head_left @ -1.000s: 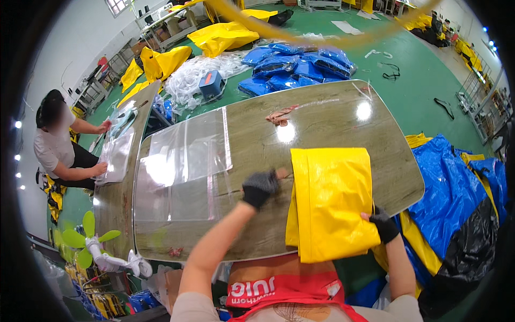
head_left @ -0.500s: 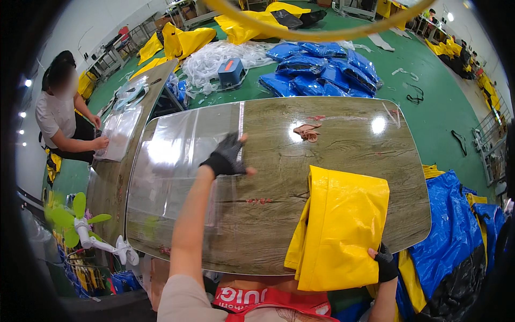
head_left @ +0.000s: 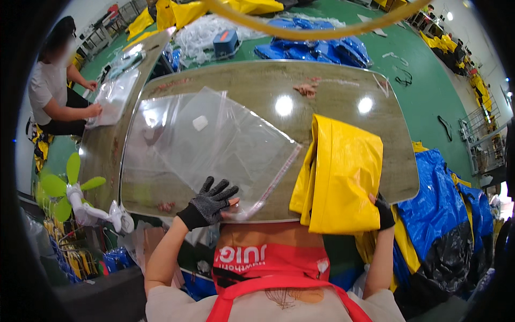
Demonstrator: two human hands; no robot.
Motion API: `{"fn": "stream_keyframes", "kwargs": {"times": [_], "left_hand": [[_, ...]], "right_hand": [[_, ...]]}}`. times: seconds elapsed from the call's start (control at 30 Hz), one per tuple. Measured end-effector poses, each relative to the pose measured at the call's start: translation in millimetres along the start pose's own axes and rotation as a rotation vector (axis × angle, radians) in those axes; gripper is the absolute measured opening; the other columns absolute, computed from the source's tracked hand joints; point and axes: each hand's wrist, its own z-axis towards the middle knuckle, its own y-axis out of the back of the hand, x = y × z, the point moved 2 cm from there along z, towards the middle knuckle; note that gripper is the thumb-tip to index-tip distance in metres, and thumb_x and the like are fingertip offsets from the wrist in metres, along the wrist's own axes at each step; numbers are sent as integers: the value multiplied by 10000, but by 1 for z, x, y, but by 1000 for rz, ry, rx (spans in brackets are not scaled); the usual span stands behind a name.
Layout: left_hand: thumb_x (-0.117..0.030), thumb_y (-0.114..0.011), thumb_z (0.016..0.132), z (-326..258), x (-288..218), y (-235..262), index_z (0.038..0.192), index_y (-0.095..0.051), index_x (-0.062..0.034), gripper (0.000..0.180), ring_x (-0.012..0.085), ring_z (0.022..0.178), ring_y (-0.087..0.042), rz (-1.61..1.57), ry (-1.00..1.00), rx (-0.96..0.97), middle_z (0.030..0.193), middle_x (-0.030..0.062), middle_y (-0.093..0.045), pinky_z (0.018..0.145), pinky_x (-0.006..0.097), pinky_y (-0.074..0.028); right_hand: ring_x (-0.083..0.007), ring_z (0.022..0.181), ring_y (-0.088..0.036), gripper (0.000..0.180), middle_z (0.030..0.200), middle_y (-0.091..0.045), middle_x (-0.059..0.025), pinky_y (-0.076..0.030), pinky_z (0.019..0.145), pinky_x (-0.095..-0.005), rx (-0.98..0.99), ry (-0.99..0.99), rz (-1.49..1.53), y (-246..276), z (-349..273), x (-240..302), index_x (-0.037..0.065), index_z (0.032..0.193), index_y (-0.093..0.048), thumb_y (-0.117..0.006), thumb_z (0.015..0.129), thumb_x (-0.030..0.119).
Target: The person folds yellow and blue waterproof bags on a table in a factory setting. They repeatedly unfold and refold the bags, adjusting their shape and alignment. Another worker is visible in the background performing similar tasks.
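Observation:
My left hand (head_left: 212, 204), in a dark dotted glove with bare thumb and index tips, is at the table's near edge. Its thumb and index finger pinch the near corner of a clear plastic bag (head_left: 236, 139), while the other fingers spread over it. The bag lies askew across other clear bags (head_left: 155, 145). My right hand (head_left: 383, 210), gloved in black, grips the right edge of a folded yellow piece of coated fabric (head_left: 348, 172). That piece rests on the table with its near end over the edge; the right fingers are partly hidden beneath it.
The wood-patterned table (head_left: 257, 80) holds a small brown scrap (head_left: 306, 90). A green-bladed fan (head_left: 72, 185) stands at left, near a seated person (head_left: 56, 91) handling clear bags. Blue and yellow material (head_left: 434, 198) hangs at right. Blue packages (head_left: 316, 48) lie on the floor beyond.
My left hand has come back toward me, dragging a clear bag out and turning it askew on the others. My right hand keeps its hold on the yellow piece. The view has shifted.

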Motion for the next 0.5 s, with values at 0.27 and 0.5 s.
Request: {"fn": "stream_keyframes", "kwargs": {"times": [0.27, 0.5], "left_hand": [[-390, -580, 864, 34, -22, -3, 1269, -518, -84, 511, 367, 1298, -367, -50, 215, -265, 1369, 180, -445, 1103, 514, -202], [-251, -415, 943, 37, -12, -23, 1283, -520, -102, 385, 368, 1310, -358, -93, 235, -269, 1389, 141, -446, 1125, 497, -171]], "right_hand": [[-279, 1076, -592, 557, 1245, -568, -145, -482, 910, -370, 74, -2, 73, -30, -46, -26, -15, 1326, -439, -626, 816, 111], [-233, 1111, -568, 559, 1243, -575, -123, -443, 947, -337, 208, -86, -59, -56, -82, -56, -14, 1319, -466, -645, 799, 86]]}}
